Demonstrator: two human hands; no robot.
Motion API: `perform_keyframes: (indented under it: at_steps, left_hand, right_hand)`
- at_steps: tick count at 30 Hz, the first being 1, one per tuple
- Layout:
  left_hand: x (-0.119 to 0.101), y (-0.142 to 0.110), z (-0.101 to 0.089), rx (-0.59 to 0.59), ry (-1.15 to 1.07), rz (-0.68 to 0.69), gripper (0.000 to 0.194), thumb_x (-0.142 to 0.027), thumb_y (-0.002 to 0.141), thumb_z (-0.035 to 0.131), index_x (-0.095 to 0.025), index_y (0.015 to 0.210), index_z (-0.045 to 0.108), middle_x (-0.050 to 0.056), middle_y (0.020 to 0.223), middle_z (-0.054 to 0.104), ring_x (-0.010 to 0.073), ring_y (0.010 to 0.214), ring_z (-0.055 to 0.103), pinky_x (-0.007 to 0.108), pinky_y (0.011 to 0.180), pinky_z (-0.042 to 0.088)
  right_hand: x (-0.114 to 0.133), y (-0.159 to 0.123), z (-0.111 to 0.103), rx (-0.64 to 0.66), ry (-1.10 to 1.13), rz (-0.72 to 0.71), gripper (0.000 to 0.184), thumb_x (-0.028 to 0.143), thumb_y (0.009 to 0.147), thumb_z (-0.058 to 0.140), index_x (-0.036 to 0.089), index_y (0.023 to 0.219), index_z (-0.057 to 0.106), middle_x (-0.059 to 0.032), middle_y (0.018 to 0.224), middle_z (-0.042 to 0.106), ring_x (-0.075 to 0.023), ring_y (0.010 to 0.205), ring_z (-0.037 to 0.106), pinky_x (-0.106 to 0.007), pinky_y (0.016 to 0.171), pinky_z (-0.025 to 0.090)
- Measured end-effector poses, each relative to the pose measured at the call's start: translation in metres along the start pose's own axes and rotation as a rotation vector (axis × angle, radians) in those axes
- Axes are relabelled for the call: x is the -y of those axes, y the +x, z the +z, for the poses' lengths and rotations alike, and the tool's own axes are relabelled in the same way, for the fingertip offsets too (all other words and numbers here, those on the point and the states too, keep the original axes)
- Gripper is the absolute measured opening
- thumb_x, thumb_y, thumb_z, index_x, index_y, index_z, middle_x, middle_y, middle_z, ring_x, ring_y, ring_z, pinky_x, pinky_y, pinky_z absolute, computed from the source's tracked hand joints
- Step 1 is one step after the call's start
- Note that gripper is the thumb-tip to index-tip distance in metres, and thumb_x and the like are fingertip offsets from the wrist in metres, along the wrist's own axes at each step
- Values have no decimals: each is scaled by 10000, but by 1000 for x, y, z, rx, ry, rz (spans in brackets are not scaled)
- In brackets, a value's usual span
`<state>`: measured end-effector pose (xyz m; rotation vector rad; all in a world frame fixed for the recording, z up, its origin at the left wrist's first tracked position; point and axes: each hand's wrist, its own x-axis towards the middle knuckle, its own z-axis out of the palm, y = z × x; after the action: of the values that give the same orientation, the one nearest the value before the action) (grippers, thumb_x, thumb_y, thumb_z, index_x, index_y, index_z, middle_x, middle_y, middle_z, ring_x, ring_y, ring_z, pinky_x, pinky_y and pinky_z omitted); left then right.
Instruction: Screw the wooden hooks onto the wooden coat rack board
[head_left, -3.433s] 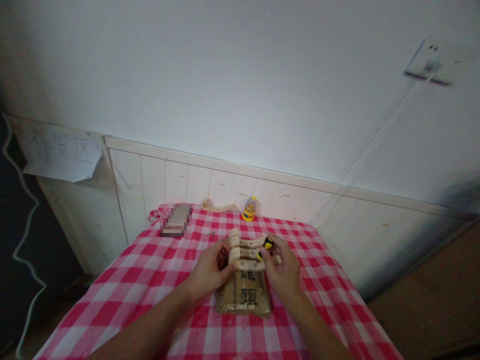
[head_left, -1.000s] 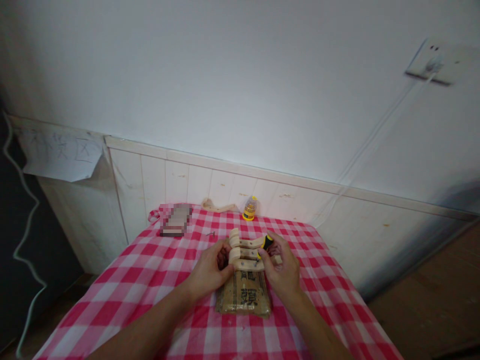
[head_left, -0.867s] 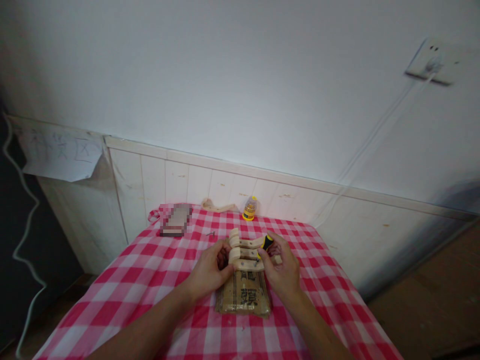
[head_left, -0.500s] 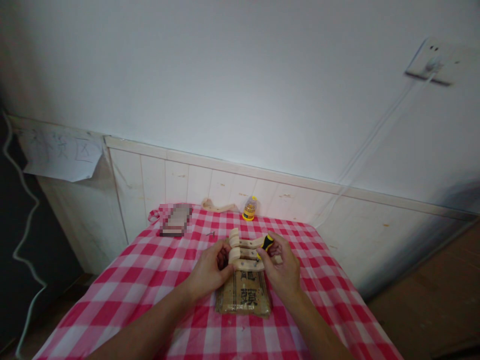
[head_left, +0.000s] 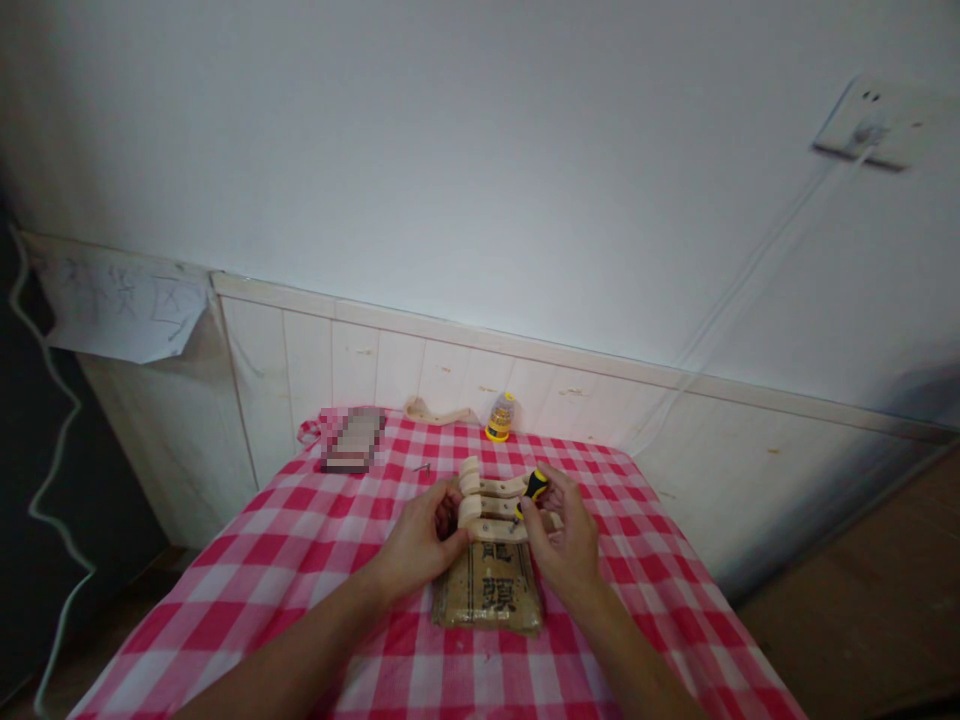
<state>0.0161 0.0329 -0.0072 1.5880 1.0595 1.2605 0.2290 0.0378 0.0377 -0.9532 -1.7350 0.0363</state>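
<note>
A pale wooden piece with curved slats rests on a brown, tape-wrapped block with dark characters. My left hand is closed on the slats' curled left ends, thumb at the near side. In my right hand is a short yellow-and-black screwdriver, tilted with its shaft pointing down to the nearest slat's right part. Small dark screw heads or holes show in the slats. My right fingers wrap around the handle from above. Whatever lies under the slats' right ends is partly hidden by this hand.
On the red-and-white checked tablecloth a small screw lies beyond my left hand. Against the wall are another curved wooden piece and a yellow-capped clear bottle. A blurred flat object lies at the back left.
The view has shifted very slightly. Both hands, the screwdriver and the wooden slats stay in nearly the same place, with only a tiny shift of the right fingers.
</note>
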Motion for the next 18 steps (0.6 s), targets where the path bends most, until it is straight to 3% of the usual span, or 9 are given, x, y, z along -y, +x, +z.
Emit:
perform_keyframes:
  at_steps: [18]
  left_hand:
    - [2, 0, 1, 5, -11, -5, 274, -309, 791, 746, -215, 923, 525, -48, 742, 568, 128, 609, 508, 239, 552, 379]
  right_hand:
    - [0, 2, 0, -26, 44, 57, 364, 228, 912, 683, 233, 1270, 619, -67, 1015, 792, -214, 823, 786, -341, 726, 674]
